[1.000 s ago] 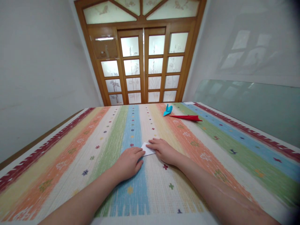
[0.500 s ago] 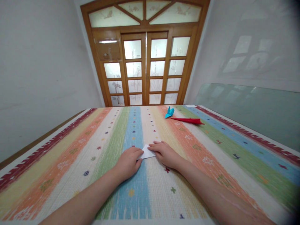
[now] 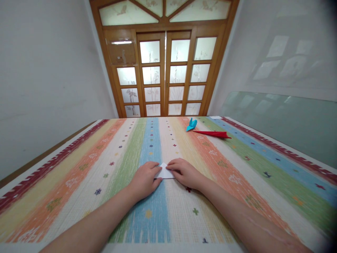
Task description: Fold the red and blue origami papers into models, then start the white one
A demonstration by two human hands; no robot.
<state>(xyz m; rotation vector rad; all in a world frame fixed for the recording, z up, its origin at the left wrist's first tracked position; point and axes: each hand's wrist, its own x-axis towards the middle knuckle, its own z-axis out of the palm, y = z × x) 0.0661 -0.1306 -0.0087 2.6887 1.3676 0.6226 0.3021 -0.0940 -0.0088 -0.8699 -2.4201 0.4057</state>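
A wide table (image 3: 79, 165) fills the lower half of the view, covered by a woven cloth (image 3: 231, 168) in long stripes of red, orange, green, blue and cream, sprinkled with small cross and star motifs; past its far edge stands a wooden double door (image 3: 165, 70) with frosted glass panes etched with bamboo, topped by an arched fanlight (image 3: 164, 10); pale, soft daylight comes through the panes; plain white walls (image 3: 44, 70) rise on both sides; a large sheet of greenish glass (image 3: 284, 123) leans against the right-hand wall, with faint window reflections above it.
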